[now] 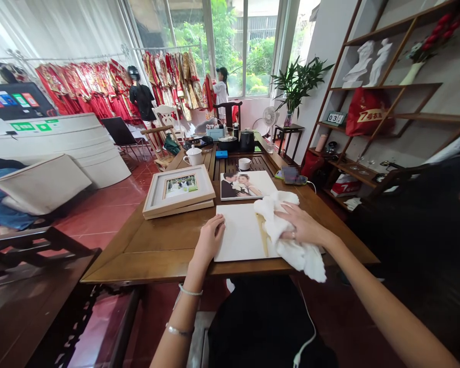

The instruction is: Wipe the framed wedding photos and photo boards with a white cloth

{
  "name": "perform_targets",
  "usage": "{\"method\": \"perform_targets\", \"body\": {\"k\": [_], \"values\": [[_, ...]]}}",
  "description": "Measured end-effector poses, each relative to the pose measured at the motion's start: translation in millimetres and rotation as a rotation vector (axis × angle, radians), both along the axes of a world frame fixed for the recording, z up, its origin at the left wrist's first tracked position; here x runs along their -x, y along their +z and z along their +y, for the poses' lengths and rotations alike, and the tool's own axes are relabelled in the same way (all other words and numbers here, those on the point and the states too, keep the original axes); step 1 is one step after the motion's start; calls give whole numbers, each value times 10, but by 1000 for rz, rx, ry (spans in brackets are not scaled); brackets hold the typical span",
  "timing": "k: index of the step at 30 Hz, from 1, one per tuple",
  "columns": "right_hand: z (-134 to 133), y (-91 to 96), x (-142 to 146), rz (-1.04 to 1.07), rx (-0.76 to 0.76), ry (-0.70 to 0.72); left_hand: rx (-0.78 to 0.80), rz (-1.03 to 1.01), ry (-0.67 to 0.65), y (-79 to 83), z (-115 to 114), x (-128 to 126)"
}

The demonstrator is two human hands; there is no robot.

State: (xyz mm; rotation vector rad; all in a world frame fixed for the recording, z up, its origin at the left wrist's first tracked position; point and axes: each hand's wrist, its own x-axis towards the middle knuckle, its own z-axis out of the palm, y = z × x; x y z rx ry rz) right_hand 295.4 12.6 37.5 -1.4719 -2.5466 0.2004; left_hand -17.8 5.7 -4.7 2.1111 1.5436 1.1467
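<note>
A flat white board [237,232] lies near the front edge of the wooden table [138,255], with a narrow tan strip [262,235] across it. At its left edge my left hand [213,237] is closed, fingers curled against the rim. My right hand [301,225] presses on a crumpled white cloth [279,209], which covers the board's right part and hangs over the table's front edge. Just behind the board lies a photo panel of a couple [241,185]. To the left, a light wooden picture frame [210,193] rests on another frame.
A lidded white cup [193,156], a small white cup [244,163] and a phone [291,176] stand or lie farther back. A dark kettle [247,139] is at the far end. Two people are near the clothes racks; another person in dark clothes [398,230] is at right.
</note>
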Motion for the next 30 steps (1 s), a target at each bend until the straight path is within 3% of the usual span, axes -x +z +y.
{"method": "perform_targets", "body": {"k": [5,8,15,19,22,26,30], "values": [[-412,-85,-85,90,-46,-15,-3,8,-18,28,-23,-19],[-438,-142,-157,104,-91,-67,4,22,-36,40,-17,-15],[185,-146,-313,52,-149,-172,13,24,-62,16,21,20],[515,-64,-268,-7,-145,-130,14,21,-54,-3,22,33],[585,-10,-187,-46,-136,-96,12,14,-53,-12,18,34],[452,-6,-106,-70,-101,-24,18,10,-48,-19,16,32],[120,-39,-115,-24,-66,4,8,-3,-43,-19,8,21]]}}
